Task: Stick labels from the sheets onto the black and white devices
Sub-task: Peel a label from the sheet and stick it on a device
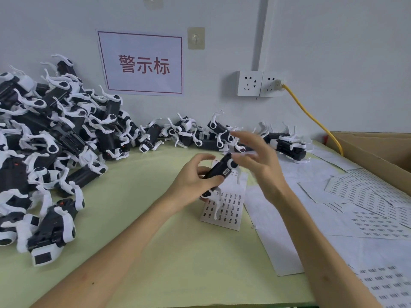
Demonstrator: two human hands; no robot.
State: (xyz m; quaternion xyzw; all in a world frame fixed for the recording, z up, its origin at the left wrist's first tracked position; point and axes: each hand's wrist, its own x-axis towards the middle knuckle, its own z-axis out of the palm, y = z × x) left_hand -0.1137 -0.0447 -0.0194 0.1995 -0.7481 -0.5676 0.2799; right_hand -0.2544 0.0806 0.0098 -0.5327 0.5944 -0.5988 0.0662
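Left hand (193, 178) grips a device (216, 170) just above the sheet (229, 210); right hand (260, 163), fingers loose and blurry, maybe touches its tip.

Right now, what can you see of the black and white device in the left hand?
The long black plastic device with white rounded parts is tilted, upper end toward the right. A small white label sits on its black side. From its lower end thin white arms hang over the white label sheet. The left hand grips its middle; the blurred right hand is beside its upper end.
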